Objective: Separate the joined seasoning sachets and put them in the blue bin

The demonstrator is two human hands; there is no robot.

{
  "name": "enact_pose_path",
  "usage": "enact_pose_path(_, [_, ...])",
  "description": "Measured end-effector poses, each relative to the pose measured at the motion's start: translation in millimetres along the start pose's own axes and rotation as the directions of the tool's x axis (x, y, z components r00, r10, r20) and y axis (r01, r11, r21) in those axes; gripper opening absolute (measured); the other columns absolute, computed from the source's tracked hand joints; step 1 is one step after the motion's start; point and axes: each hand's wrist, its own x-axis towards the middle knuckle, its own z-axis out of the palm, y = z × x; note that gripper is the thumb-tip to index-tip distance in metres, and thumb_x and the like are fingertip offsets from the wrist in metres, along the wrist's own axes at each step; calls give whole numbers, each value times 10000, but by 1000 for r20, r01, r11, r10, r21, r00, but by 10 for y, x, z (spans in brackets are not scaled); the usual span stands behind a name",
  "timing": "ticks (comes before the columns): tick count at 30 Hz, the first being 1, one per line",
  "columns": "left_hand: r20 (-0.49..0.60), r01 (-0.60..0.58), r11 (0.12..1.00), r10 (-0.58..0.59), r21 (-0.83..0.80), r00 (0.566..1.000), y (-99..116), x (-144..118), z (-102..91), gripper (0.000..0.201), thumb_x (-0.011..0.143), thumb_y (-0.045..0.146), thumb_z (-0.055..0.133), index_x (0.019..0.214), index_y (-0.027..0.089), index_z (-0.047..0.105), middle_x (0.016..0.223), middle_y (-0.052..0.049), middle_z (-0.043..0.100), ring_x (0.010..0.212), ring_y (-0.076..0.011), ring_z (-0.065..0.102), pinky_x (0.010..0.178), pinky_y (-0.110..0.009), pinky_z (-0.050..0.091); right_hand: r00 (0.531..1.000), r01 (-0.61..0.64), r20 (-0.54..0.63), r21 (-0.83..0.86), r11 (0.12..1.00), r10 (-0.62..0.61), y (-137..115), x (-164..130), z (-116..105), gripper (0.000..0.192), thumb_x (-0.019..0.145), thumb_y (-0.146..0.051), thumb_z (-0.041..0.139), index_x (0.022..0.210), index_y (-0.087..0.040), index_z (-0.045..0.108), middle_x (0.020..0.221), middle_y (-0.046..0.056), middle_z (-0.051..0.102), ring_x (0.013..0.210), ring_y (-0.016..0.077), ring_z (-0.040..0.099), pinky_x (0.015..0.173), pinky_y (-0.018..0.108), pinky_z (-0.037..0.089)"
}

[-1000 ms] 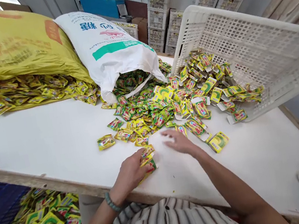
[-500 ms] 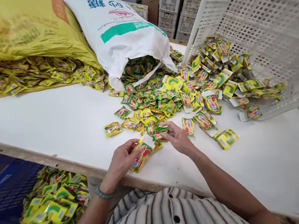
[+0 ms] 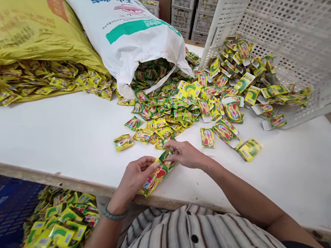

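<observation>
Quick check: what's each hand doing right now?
Left hand: closed on a stack of sachets.
Right hand: fingers pinching a sachet.

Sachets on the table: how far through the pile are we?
Done: a heap of sachets already lies in the blue crate below the table edge. In hand: the left hand holds a small stack of sachets, and the right hand pinches one at its top. Left: most of it, namely the loose pile, plus the yellow sack, white sack and tipped white basket, all spilling sachets.
</observation>
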Motion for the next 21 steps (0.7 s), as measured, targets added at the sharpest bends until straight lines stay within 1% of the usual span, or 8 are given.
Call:
enact_pose_path(3, [-34, 77, 994, -80, -79, 996, 49, 11, -24, 466, 595, 512, 796, 843, 142, 662, 743, -35, 713, 646, -168, 627, 585, -259, 475, 990, -65, -123, 60, 996, 72, 15, 18, 18, 264, 827, -363, 613, 1052, -226, 600, 777, -41, 588, 559, 94, 505, 559, 218, 376])
enact_pose_path(7, [-145, 94, 986, -114, -135, 983, 110, 14, -122, 498, 526, 505, 833, 816, 140, 660, 704, -17, 706, 607, -145, 609, 555, -235, 456, 887, -317, -418, -243, 917, 196, 103, -39, 129, 315, 861, -502, 549, 825, -195, 609, 701, 12, 581, 682, 170, 547, 654, 278, 404])
enact_pose_path(10, [-245, 99, 983, -135, -154, 960, 114, 34, -194, 529, 479, 499, 852, 818, 141, 660, 704, -6, 706, 608, -137, 608, 566, -229, 458, 865, -398, -470, -432, 809, 174, 165, -95, 278, 349, 763, -507, 675, 856, -178, 606, 890, 93, 612, 877, 241, 557, 752, 328, 424])
enact_pose_path(12, [-275, 99, 986, -134, -137, 952, 96, 55, -222, 535, 461, 498, 857, 808, 141, 661, 696, -2, 701, 616, -136, 606, 579, -230, 459, 879, -377, -450, -448, 811, 160, 197, -115, 337, 291, 750, -451, 703, 791, -185, 591, 915, 100, 603, 909, 244, 545, 768, 329, 427])
enact_pose_path(15, [-268, 83, 993, -101, -78, 958, 52, 82, -235, 522, 483, 520, 837, 798, 141, 665, 674, -3, 689, 621, -141, 596, 580, -232, 447, 879, -357, -426, -292, 887, 214, 233, -134, 293, 271, 722, -352, 724, 649, -202, 511, 764, 40, 568, 773, 196, 539, 698, 302, 424])
enact_pose_path(17, [-247, 73, 997, -78, -28, 966, 23, 95, -224, 506, 520, 538, 811, 802, 142, 669, 670, -8, 687, 620, -145, 591, 566, -234, 432, 863, -317, -423, -28, 948, 276, 235, -142, 207, 289, 710, -355, 714, 640, -210, 474, 660, -11, 521, 651, 158, 514, 622, 279, 417])
enact_pose_path(19, [-219, 68, 998, -62, 19, 974, 9, 106, -190, 492, 549, 546, 791, 805, 142, 672, 666, -13, 687, 607, -148, 586, 541, -235, 411, 846, -208, -434, 263, 942, 309, 210, -138, 132, 311, 707, -418, 698, 669, -216, 465, 617, -41, 490, 581, 134, 494, 569, 261, 419])
enact_pose_path(21, [-191, 63, 998, -56, 31, 980, 18, 117, -135, 495, 549, 544, 789, 812, 141, 672, 678, -18, 691, 600, -151, 588, 527, -237, 405, 844, -92, -445, 428, 899, 298, 163, -121, 106, 341, 695, -485, 691, 710, -217, 481, 629, -43, 506, 568, 125, 500, 552, 253, 431])
